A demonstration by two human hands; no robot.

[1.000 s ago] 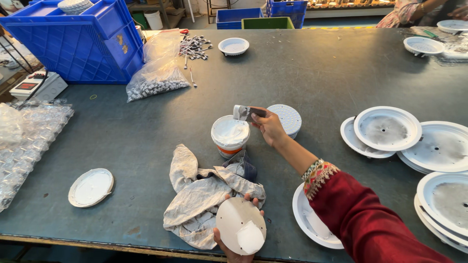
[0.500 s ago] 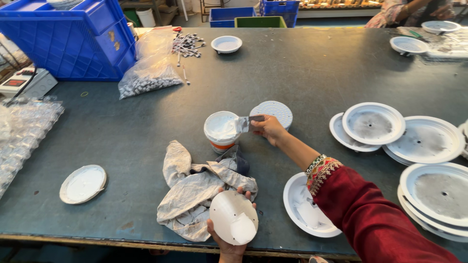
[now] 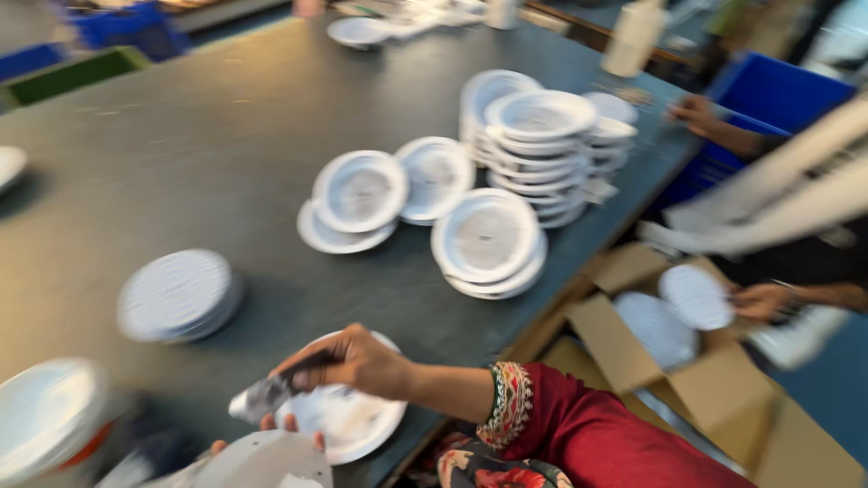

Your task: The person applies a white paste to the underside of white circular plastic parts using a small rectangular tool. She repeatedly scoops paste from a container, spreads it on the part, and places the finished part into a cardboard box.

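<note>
My right hand point(image 3: 357, 361), in a red sleeve with a patterned cuff, is closed on a small dark-handled tool with a grey-white tip point(image 3: 260, 399). It hovers over a white round dish point(image 3: 357, 425) at the table's near edge. Only the fingertips of my left hand point(image 3: 268, 422) show, curled over the rim of a white round disc point(image 3: 262, 463) that it holds at the bottom of the view. The tool's tip is just above that disc. The picture is blurred.
A white cup point(image 3: 45, 416) stands at the far left, beside a flat ribbed disc stack point(image 3: 176, 294). Stacks of white dishes point(image 3: 488, 239) fill the dark table point(image 3: 181, 163). Another person's hand point(image 3: 764, 301) holds a disc point(image 3: 696, 294) over a cardboard box point(image 3: 624, 348). A blue crate point(image 3: 778, 90) stands behind.
The view has swung sharply right and is blurred. My right hand has pulled the tool back from the cup toward the disc in my left hand.
</note>
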